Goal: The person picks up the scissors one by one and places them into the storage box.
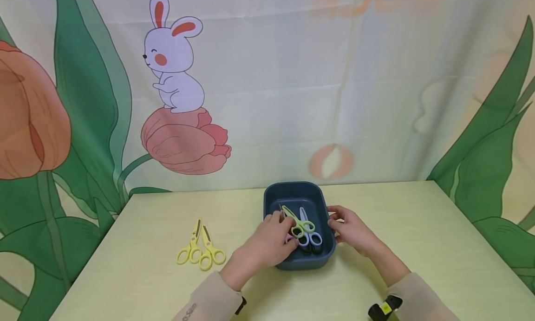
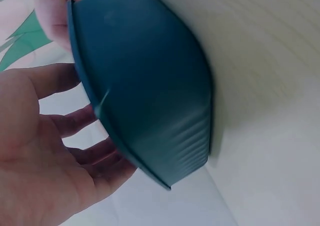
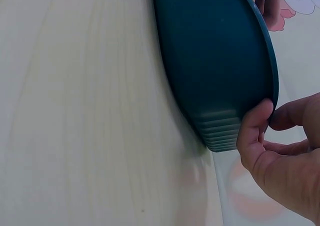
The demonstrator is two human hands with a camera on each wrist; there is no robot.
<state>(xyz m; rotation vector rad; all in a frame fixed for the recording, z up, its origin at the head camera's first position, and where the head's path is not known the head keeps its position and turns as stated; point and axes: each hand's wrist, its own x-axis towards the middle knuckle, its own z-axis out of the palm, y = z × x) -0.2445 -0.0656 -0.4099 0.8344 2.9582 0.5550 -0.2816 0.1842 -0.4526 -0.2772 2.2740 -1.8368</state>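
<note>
Head view: a dark blue bin stands upright on the tabletop, and the scissors inside it are the objects at hand. Green scissors lie uppermost in the bin, partly over a pale blue pair; black parts show beneath, and a little of a pink-handled pair appears toward the bin's left wall. The left hand reaches over that wall, its fingers beside the handles. Its fingertips are partly hidden, and in the left wrist view they pass behind the rim, so whether this grip holds a pair cannot be told. At the bin's right wall, the right hand has a narrow grip, pinching the rim between thumb and fingers.

Good handling here would probably mean a light but firm right-hand pinch, so that the bin does not slide, while the left fingers manage one pair at a time by its loops, clear of the blades. Overlapping pairs could snag, so slow vertical movement seems safer than a sideways pull.

Left of the bin, two yellow scissors lie side by side, blades pointing away from the person. Behind the bin hangs a backdrop printed with a rabbit and tulips.
</note>
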